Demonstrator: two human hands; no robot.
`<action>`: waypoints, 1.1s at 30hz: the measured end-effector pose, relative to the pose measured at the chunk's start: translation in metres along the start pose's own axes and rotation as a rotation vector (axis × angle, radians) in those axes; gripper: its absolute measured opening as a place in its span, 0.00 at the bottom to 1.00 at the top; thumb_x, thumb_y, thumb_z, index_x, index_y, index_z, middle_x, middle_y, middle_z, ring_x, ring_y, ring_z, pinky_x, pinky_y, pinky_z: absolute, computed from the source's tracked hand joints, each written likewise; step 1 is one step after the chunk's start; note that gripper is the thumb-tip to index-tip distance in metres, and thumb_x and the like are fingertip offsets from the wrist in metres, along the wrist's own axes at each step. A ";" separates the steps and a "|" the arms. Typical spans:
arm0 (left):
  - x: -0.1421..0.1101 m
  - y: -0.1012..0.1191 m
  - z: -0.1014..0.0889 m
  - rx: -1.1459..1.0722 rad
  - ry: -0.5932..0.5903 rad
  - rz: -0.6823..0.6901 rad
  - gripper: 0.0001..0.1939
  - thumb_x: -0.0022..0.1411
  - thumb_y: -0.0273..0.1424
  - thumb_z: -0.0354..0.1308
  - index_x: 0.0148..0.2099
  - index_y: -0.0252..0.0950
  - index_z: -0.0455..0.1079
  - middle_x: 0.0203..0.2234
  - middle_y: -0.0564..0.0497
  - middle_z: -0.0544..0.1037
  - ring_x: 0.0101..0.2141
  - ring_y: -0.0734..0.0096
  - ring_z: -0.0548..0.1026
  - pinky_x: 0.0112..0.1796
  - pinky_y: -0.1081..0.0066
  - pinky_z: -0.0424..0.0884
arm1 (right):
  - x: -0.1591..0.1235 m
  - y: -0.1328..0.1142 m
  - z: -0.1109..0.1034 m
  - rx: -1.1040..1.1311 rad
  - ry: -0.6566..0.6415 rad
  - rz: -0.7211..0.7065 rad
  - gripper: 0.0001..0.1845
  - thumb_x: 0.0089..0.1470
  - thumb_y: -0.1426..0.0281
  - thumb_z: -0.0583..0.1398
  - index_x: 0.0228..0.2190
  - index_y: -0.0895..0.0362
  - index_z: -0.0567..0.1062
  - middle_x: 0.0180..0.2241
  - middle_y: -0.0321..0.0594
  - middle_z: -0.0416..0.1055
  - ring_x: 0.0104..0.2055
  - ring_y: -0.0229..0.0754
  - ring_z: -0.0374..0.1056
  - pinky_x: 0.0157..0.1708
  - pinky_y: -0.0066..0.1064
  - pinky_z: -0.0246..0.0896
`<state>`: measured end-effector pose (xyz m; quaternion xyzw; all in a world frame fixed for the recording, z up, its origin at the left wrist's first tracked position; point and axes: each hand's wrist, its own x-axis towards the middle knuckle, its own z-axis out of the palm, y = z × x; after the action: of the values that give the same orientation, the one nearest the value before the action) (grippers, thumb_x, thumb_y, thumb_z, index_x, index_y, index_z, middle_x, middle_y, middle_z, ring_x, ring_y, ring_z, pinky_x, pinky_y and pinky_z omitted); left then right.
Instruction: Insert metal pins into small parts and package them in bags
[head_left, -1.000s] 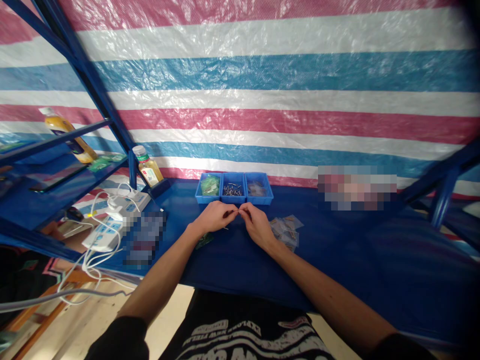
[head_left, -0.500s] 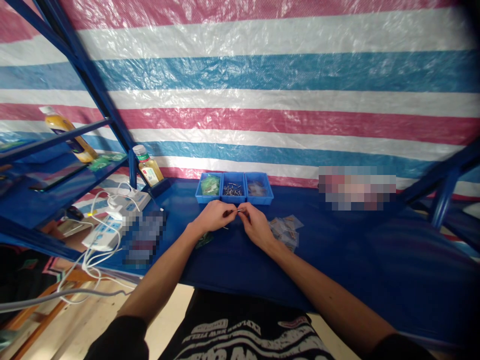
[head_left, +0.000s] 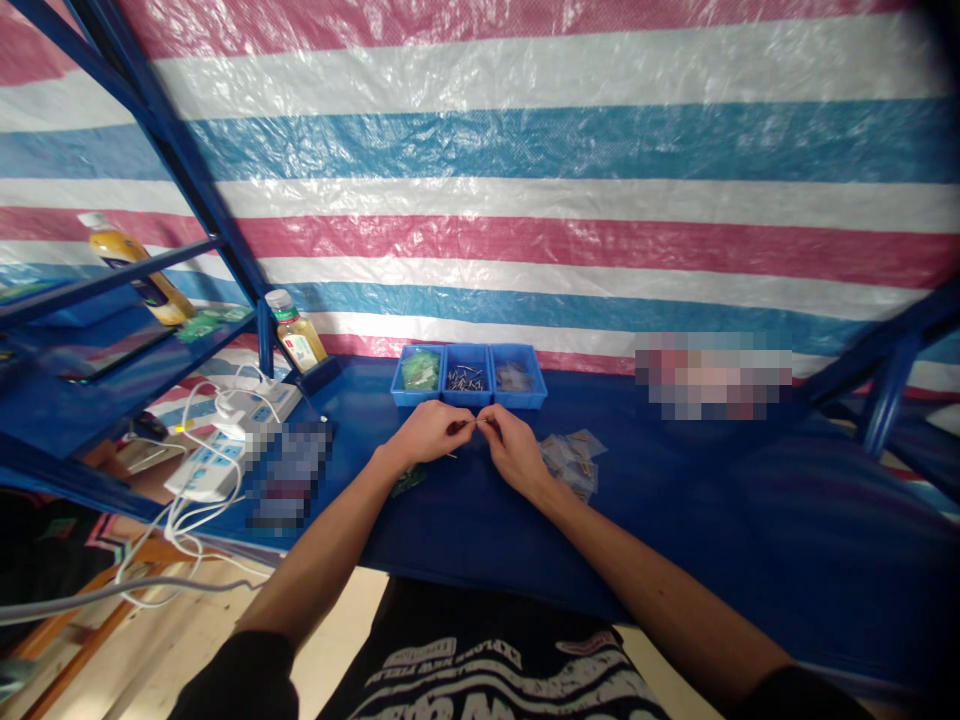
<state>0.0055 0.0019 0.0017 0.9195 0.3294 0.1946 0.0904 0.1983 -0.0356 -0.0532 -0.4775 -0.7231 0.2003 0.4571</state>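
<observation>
My left hand (head_left: 435, 430) and my right hand (head_left: 514, 448) meet fingertip to fingertip over the blue table, just in front of three small blue bins. Both are closed in a pinch on a small metal piece, mostly hidden by the fingers. The left bin (head_left: 406, 399) holds green-tinted plastic packets, the middle bin (head_left: 466, 399) loose metal pieces, and the right bin (head_left: 519, 402) clear plastic bags. Beside my right wrist lie several small clear bags (head_left: 571, 460) with something inside. Under my left wrist is green plastic (head_left: 409, 481); a thin metal piece (head_left: 451, 456) lies near it.
At the left are a white power strip (head_left: 206, 470) with tangled cables, a blurred-out flat object (head_left: 290, 475) and a juice bottle (head_left: 300, 340). A blue metal frame (head_left: 202, 205) rises there. A striped plastic sheet (head_left: 525, 240) hangs behind the table (head_left: 675, 520).
My fingertips have shifted slightly, and less of the small metal piece shows between them. My arms and the things on the table stay where they were.
</observation>
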 end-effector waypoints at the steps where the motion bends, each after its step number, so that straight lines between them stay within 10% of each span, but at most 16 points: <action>1: 0.000 0.000 0.000 -0.003 0.002 0.000 0.14 0.69 0.31 0.53 0.30 0.35 0.71 0.22 0.54 0.74 0.24 0.74 0.69 0.30 0.73 0.56 | 0.000 0.000 0.000 -0.004 -0.001 0.002 0.08 0.66 0.67 0.54 0.38 0.52 0.73 0.37 0.39 0.76 0.40 0.46 0.71 0.42 0.34 0.62; 33: 0.000 -0.002 -0.002 -0.074 0.074 -0.012 0.15 0.74 0.36 0.52 0.44 0.37 0.78 0.30 0.50 0.81 0.31 0.69 0.77 0.35 0.74 0.64 | 0.001 0.001 -0.002 -0.018 0.025 0.012 0.13 0.68 0.62 0.51 0.37 0.52 0.72 0.35 0.40 0.75 0.37 0.46 0.70 0.39 0.34 0.62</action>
<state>0.0031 0.0034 0.0027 0.9056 0.3308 0.2400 0.1133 0.2003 -0.0346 -0.0530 -0.4883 -0.7162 0.1907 0.4606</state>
